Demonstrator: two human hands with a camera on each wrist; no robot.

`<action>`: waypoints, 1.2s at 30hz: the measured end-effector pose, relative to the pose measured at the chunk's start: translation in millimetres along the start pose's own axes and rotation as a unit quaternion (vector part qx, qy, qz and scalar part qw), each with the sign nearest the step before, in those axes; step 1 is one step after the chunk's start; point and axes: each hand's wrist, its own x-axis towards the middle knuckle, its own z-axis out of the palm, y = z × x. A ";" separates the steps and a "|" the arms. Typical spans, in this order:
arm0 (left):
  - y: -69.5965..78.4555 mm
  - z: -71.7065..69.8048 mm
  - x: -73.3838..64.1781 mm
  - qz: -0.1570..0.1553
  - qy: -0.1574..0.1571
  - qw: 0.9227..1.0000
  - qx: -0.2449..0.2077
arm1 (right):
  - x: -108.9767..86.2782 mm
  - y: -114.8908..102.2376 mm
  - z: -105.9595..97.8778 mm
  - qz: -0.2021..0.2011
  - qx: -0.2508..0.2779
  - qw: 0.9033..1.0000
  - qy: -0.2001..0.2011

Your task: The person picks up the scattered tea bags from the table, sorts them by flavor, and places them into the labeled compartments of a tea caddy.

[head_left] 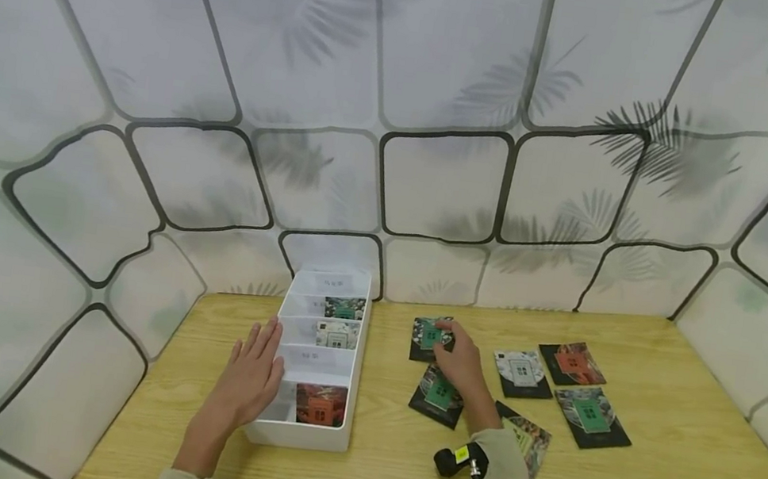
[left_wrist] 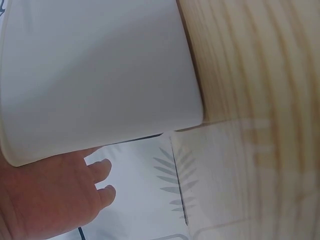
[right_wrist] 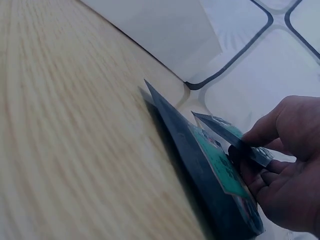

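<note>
My right hand (head_left: 465, 365) pinches the edge of a flat dark packet with a green label (head_left: 423, 340), between thumb and fingers. In the right wrist view this held packet (right_wrist: 220, 127) is tilted over another green-labelled packet (right_wrist: 187, 160), which lies just nearer on the table in the head view. My left hand (head_left: 246, 378) rests with straight fingers along the left side of a long white divided box (head_left: 298, 437). Inside the box stand a red packet (head_left: 320, 405) in the front compartment, a white-labelled packet (head_left: 337, 335) and a green-labelled packet (head_left: 344, 307) further back.
Right of the right hand lie a white-labelled packet (head_left: 522, 373), a red-labelled packet (head_left: 573, 363) and a green-labelled packet (head_left: 592, 417). A packet with a yellow-green label (head_left: 535, 442) is partly under the right forearm. Patterned fabric walls (head_left: 443, 191) enclose the wooden table (head_left: 680, 467).
</note>
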 end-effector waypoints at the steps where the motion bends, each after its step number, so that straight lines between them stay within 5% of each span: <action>1: 0.1 -0.2 0.3 0.000 0.002 1.000 -0.001 | -0.3 0.5 -0.6 -0.003 -0.002 1.000 0.003; 36: -1.9 2.9 1.5 0.004 0.016 1.000 -0.010 | -6.6 0.6 -5.3 0.000 0.036 0.998 0.053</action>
